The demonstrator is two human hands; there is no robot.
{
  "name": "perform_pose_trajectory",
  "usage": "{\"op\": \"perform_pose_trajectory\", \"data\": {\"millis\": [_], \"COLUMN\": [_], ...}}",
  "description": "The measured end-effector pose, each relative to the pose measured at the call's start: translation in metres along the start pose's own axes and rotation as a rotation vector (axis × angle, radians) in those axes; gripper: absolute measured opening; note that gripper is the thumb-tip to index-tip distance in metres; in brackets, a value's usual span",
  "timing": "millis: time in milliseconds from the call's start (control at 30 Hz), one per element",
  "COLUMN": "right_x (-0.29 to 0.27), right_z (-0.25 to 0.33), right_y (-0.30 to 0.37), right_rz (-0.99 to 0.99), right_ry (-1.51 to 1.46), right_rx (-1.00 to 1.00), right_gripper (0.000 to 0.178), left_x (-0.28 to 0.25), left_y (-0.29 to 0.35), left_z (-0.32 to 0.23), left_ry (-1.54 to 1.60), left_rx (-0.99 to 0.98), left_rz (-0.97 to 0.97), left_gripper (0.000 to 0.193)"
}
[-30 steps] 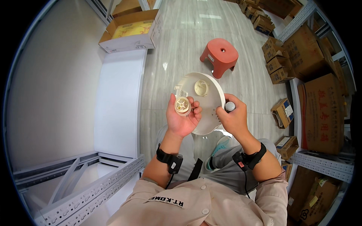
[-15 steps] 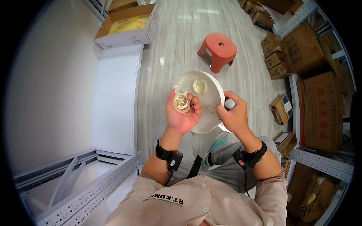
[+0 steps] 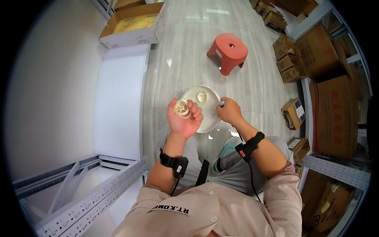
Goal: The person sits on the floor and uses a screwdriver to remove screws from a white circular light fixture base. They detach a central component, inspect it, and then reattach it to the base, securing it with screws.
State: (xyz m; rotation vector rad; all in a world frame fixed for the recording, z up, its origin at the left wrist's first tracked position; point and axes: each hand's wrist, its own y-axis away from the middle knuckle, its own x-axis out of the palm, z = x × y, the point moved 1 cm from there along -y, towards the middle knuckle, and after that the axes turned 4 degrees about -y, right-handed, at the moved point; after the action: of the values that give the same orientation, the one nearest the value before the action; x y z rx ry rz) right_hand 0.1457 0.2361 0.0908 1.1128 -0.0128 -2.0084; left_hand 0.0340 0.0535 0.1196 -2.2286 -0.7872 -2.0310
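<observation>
My left hand [image 3: 184,125] is turned palm up, its fingers curled round a cream plastic round fitting [image 3: 182,107] with a spoked opening. Beyond and to the right of it is a shallow white round basin [image 3: 207,123]. My right hand [image 3: 232,110] is closed at the basin's right rim. A short grey cylindrical piece [image 3: 222,103] pokes out between its thumb and fingers; the rest of that piece is hidden. Inside the basin, toward its far side, lies a second cream plastic ring-shaped piece [image 3: 202,96]. Tiny dark bits [image 3: 216,113] show near the right hand.
A red plastic stool [image 3: 228,51] stands on the floor ahead. To the left runs a white shelf [image 3: 120,98] with an open carton [image 3: 132,37] at its far end. Cardboard boxes [image 3: 335,114] and metal racking [image 3: 335,168] line the right side.
The basin looks smaller and flatter, having moved away from me and leftward with my right hand. My left hand has shifted slightly left with the round fitting still in it.
</observation>
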Motion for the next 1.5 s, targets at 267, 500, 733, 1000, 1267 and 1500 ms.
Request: {"op": "perform_pose_trajectory", "data": {"millis": [267,500,733,1000,1267,1500], "right_x": [0.024,0.038,0.012,0.018,0.069,0.076], "right_z": [-0.009,-0.014,0.051,0.049,0.017,0.018], "right_y": [-0.012,-0.021,0.010,0.007,0.012,0.003], "right_rz": [-0.128,0.057,0.057,0.295,0.412,0.482], "right_ry": [0.251,0.314,0.010,-0.039,0.165,0.510], "right_rx": [-0.157,-0.177,-0.461,-0.825,-0.905,-0.862], "right_gripper": [0.040,0.033,0.052,0.042,0.038,0.038], "left_x": [-0.022,-0.047,-0.026,0.040,0.049,0.034], "left_y": [0.011,-0.001,0.011,0.038,0.046,0.044], "left_z": [0.017,0.025,0.022,0.021,0.027,0.034], "left_ry": [-0.043,-0.038,-0.083,-0.211,-0.121,-0.096], "left_rx": [-0.044,-0.038,-0.028,-0.010,0.020,0.038], "left_rz": [-0.045,-0.128,0.045,0.220,0.166,0.124], "left_gripper": [0.054,0.054,0.059,0.066,0.070,0.070]}}
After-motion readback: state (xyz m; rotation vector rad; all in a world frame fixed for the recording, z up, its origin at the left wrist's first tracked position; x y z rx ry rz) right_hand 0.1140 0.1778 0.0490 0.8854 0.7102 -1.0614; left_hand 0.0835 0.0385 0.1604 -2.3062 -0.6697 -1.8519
